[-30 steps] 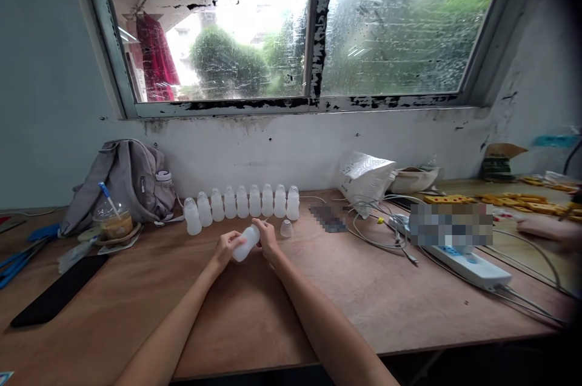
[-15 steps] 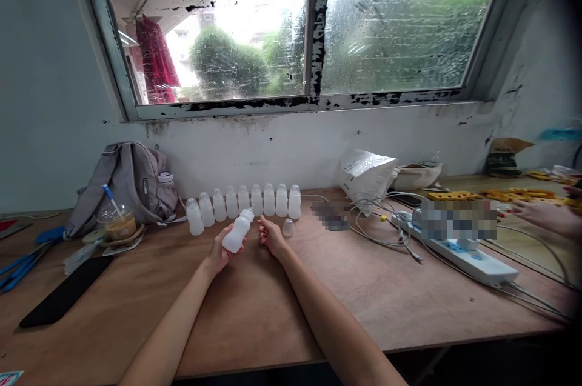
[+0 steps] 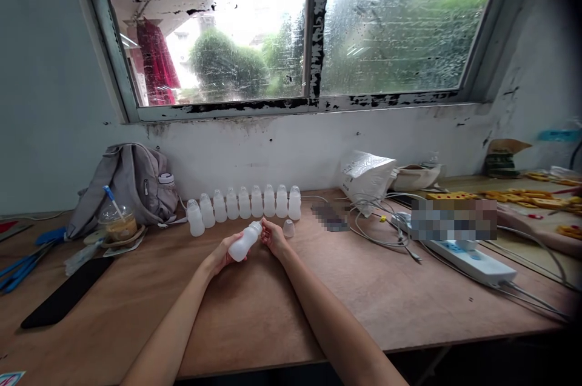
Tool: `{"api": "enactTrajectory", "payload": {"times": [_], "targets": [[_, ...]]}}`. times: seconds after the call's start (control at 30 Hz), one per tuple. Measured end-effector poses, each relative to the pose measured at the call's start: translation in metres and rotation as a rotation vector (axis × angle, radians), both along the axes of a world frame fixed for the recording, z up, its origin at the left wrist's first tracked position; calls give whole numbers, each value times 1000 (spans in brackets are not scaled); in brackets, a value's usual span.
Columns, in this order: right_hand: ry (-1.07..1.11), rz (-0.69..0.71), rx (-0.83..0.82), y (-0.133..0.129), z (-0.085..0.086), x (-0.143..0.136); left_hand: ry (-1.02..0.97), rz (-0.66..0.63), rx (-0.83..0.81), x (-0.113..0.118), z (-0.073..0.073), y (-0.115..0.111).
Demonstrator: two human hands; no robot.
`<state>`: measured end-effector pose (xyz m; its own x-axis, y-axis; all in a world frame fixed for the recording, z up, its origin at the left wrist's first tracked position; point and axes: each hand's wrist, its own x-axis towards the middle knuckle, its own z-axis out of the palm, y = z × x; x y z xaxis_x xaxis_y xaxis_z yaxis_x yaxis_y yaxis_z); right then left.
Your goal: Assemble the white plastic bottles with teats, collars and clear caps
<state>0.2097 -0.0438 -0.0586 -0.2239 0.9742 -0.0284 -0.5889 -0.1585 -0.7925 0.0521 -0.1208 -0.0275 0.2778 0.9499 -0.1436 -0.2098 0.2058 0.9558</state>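
Observation:
A frosted white bottle (image 3: 244,244) lies tilted in my left hand (image 3: 222,254), whose fingers wrap round its body. Its narrow top points up and right. My right hand (image 3: 274,237) is at that top, fingers pinched together against it; whether they grip the top or a small part there is too small to tell. Just right of my right hand, a small translucent cap (image 3: 288,228) stands on the wooden table (image 3: 254,319). Behind both hands, several similar capped bottles (image 3: 244,202) stand upright in a row near the wall.
Left: a grey backpack (image 3: 131,183), a drink cup (image 3: 119,223), a black flat case (image 3: 67,292) and blue scissors (image 3: 27,265). Right: a white bag (image 3: 368,177), loose cables (image 3: 373,237), a power strip (image 3: 477,262) and another person's arm (image 3: 536,231) beside yellow pieces (image 3: 522,197).
The bottle in my left hand has moved slightly right and down, tilting further. My right hand has closed its fingers at the bottle's top. The other person's arm has shifted.

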Motion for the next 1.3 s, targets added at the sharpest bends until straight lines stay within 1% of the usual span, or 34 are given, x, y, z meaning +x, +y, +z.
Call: {"api": "enactTrajectory", "payload": {"times": [0.2,0.3,0.4,0.53,0.57,0.6,0.63,0.7,0.77,0.83,0.9,0.97,1.03,1.1,1.2,1.3], "targets": [[-8,-29,2,1,-2,0,19,-44,-12,-1,0,0],[-26,-47,5,1,-3,-1,35,-88,-9,-1,0,-1],[-43,-58,10,1,-3,0,74,-127,-14,-2,3,-3],[-64,-89,20,1,-4,1,127,-158,19,-2,8,-8],[-69,-102,21,2,-4,2,159,-120,51,-1,9,-9],[-74,-116,20,2,-5,2,207,-40,100,-1,10,-8],[-79,-131,18,3,-5,3,263,71,162,-1,10,-7],[-94,-161,9,6,-7,4,372,341,301,-3,11,-1],[-113,-182,2,8,-8,4,414,598,398,-10,11,6],[-134,-191,2,10,-9,4,427,837,437,-24,12,14],[-157,-195,9,10,-9,4,458,1071,433,-45,10,20],[-185,-200,24,10,-9,3,491,1239,400,-70,5,25],[-219,-209,46,9,-8,2,521,1339,346,-94,-5,30],[-263,-223,76,8,-7,1,545,1364,295,-112,-18,34],[-358,-261,134,7,-7,-1,585,1337,279,-126,-37,42],[-491,-342,201,6,-6,-1,649,1271,363,-129,-49,49]]}}
